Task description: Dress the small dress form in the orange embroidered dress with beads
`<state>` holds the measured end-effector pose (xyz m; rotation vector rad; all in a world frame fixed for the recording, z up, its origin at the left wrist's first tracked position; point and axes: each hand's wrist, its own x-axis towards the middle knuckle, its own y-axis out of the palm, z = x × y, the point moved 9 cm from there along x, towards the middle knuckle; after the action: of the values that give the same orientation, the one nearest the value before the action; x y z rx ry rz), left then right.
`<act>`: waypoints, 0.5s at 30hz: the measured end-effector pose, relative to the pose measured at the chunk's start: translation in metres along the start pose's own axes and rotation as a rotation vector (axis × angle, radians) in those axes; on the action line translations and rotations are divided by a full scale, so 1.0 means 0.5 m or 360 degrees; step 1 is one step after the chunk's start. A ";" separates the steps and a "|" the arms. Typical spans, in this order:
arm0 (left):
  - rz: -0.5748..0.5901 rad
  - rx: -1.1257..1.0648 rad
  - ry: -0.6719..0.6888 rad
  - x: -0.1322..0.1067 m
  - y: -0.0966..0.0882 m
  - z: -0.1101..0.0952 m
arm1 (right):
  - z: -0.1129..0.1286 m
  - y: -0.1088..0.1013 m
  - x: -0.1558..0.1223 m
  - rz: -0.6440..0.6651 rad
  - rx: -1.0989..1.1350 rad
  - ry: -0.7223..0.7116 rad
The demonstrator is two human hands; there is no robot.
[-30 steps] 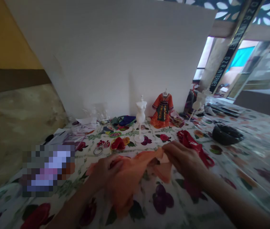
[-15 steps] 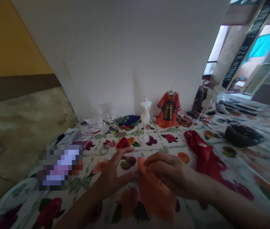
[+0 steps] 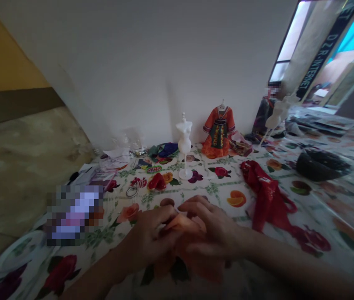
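Observation:
A piece of sheer orange fabric (image 3: 184, 223) is bunched between my hands near the front of the table, its lower part in shadow and partly hidden. My left hand (image 3: 150, 235) pinches the fabric's left edge between thumb and fingers. From the other side, my right hand (image 3: 216, 227) curls its fingers around the right part. Beyond them stands a small white dress-form mannequin (image 3: 184, 143), bare on its round base. A second form to its right wears an orange doll dress (image 3: 219, 132) with a dark patterned front panel.
Shiny red fabric (image 3: 266, 196) lies right of my hands, with a black bundle (image 3: 322, 164) farther right. A tilted white mannequin (image 3: 278, 114) stands at the back right. A red piece (image 3: 157, 182), a green oval clip (image 3: 154, 169) and blue cloth (image 3: 168, 149) lie left. The tablecloth (image 3: 114, 246) is floral.
My left hand, spread beside the orange fabric before, has closed on its edge. My right hand's fingers have shifted over the cloth, which is now bunched. The view has tilted slightly.

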<state>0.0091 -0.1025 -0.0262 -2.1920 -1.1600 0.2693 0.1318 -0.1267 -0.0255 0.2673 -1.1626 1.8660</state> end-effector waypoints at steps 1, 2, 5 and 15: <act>-0.0043 -0.0013 -0.0020 -0.004 -0.010 0.004 | -0.011 0.007 -0.001 0.0025 -0.0025 0.0058; -0.0089 -0.0014 -0.0039 -0.009 -0.020 0.009 | -0.021 0.012 -0.002 0.0045 -0.0043 0.0110; -0.0189 0.0041 -0.0132 -0.024 -0.049 0.034 | -0.027 0.016 -0.002 0.0072 -0.0029 0.0149; 0.0287 -0.0103 -0.0340 -0.065 -0.030 0.064 | -0.019 0.038 -0.009 0.0253 0.0171 0.0156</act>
<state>-0.0345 -0.1083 -0.0456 -2.3738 -1.0960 0.5616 0.1222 -0.1248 -0.0451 0.1442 -1.0440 2.0608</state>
